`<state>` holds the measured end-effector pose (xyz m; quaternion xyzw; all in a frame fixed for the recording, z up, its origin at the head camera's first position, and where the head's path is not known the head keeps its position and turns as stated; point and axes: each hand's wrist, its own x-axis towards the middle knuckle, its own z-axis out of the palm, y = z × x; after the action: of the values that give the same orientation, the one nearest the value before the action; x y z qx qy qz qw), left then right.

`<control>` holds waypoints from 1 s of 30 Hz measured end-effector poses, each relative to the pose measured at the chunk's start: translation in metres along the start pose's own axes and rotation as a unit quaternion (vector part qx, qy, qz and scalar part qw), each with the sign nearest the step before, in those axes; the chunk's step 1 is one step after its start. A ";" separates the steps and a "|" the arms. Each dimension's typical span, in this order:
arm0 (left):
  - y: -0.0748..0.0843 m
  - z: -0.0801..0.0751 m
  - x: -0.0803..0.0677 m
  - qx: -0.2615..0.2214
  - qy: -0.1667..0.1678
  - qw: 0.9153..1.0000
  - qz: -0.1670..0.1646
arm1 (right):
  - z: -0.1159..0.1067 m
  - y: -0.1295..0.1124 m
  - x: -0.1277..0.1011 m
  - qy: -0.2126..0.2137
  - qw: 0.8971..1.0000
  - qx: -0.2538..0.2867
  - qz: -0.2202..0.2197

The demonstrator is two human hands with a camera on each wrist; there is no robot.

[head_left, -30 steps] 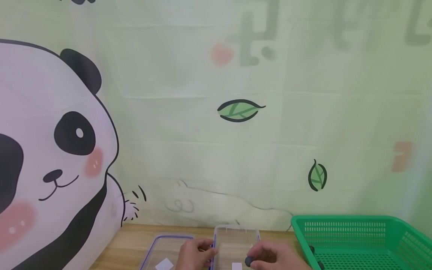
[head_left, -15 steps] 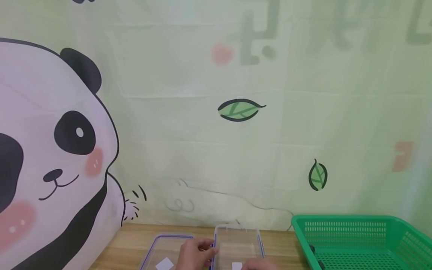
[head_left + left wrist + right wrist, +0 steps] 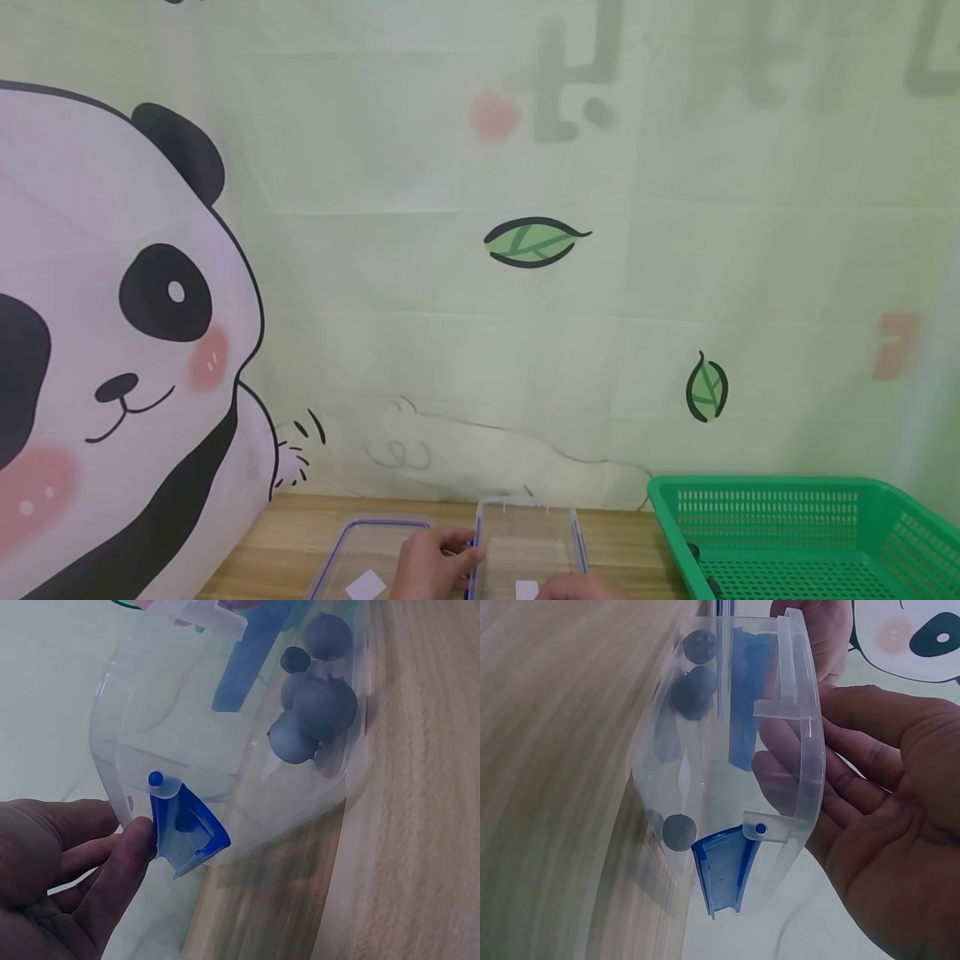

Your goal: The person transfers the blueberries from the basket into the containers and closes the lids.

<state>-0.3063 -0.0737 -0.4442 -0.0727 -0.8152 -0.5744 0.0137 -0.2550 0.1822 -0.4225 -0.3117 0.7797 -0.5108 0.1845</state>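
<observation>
You're at a staged tabletop set, not a lived-in room: a wooden table (image 3: 300, 533) pushed against a creased cartoon panda backdrop (image 3: 135, 333).

Left hand (image 3: 431, 565): gripping the clear box (image 3: 528, 542) at its left rim
Lid (image 3: 367, 554): flat, left of box
Basket (image 3: 795, 525): green, right
</observation>
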 end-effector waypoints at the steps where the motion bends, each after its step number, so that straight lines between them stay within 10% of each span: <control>1: 0.000 0.000 0.000 0.001 0.000 1.000 -0.002 | 0.000 0.001 0.000 -0.003 1.000 0.003 -0.001; 19: 0.001 0.000 -0.001 0.003 0.001 1.000 -0.009 | -0.018 -0.027 -0.010 0.057 0.996 -0.040 0.054; 30: 0.000 0.000 0.000 0.001 0.001 1.000 -0.002 | -0.031 -0.041 -0.026 0.119 0.987 -0.105 0.005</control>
<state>-0.3059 -0.0740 -0.4438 -0.0711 -0.8159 -0.5737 0.0134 -0.2424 0.2094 -0.3727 -0.2626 0.8468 -0.4588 0.0593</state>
